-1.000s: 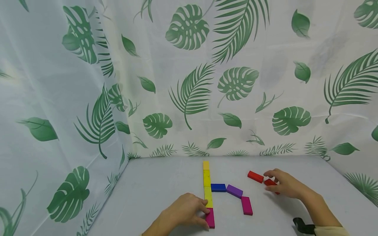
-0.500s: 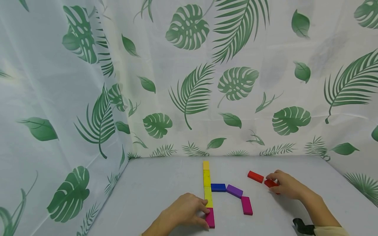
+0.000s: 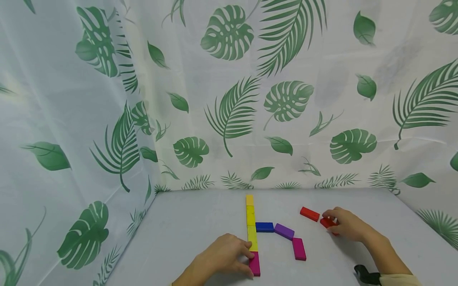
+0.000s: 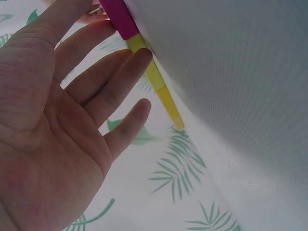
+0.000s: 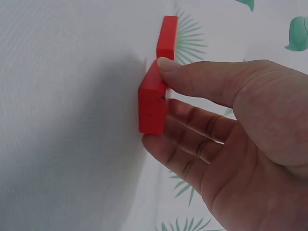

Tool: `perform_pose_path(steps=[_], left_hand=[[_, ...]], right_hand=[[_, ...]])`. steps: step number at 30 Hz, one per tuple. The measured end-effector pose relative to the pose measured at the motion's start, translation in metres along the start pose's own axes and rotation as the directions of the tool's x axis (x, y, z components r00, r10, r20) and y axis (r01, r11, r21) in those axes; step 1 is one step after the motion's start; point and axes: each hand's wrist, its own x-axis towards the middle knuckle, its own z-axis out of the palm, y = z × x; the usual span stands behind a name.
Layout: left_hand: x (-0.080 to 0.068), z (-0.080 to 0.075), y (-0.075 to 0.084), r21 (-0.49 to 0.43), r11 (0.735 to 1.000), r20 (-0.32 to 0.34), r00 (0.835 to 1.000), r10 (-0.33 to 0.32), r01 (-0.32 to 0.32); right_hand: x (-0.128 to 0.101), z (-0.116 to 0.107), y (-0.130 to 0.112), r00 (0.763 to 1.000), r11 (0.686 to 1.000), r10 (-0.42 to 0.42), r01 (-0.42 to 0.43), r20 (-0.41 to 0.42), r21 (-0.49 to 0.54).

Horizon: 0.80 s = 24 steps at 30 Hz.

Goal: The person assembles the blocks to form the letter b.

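Right hand (image 3: 345, 225) pinching a red block (image 5: 153, 103) between thumb on top and curled fingers below, flat on the grey tabletop (image 3: 193, 234). Second red block (image 3: 309, 214) just beyond the fingertips and slightly toward the left hand, very close to the held one at a corner, contact not clear; long axis slanted, running away from the right hand toward the far middle.

Left hand (image 3: 222, 258) spread flat, fingers straight, tips resting against the near end of a straight line of blocks: magenta block (image 3: 255, 264) under the fingertips, then yellow blocks (image 3: 251, 227) stretching straight away from that hand.

Between the two hands, a short bent chain branching off the line toward the right hand: blue block (image 3: 264, 227) touching the yellow line, purple block (image 3: 284, 231) next, second magenta block (image 3: 298, 249) turning back toward the body.

Red pair well apart from that chain, on the right hand's side; right hand plainly the nearer. Leaf-print curtain (image 3: 229, 91) behind everything.
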Motion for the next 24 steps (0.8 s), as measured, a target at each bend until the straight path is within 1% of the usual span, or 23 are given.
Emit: perform_pose_path(steps=[5,10,16,24], left_hand=[[0.0,0.0,0.001,-0.013,1.0,0.01,1.0,-0.01,0.01],[0.0,0.0,0.0,-0.025,1.0,0.01,1.0,-0.014,0.014],[0.0,0.001,0.0,-0.033,0.999,0.012,1.0,-0.018,0.018],[0.001,0.001,-0.001,-0.034,0.999,0.012,1.0,-0.014,0.015]], right_hand=[[0.0,-0.001,-0.001,0.999,0.998,0.031,-0.033,0.028,0.051],[-0.002,-0.002,-0.003,0.999,0.996,0.023,-0.026,0.045,0.08],[-0.003,-0.002,-0.006,0.996,0.996,0.048,-0.053,0.07,0.066],[-0.004,-0.002,-0.012,0.995,0.997,0.039,-0.046,0.095,0.066]])
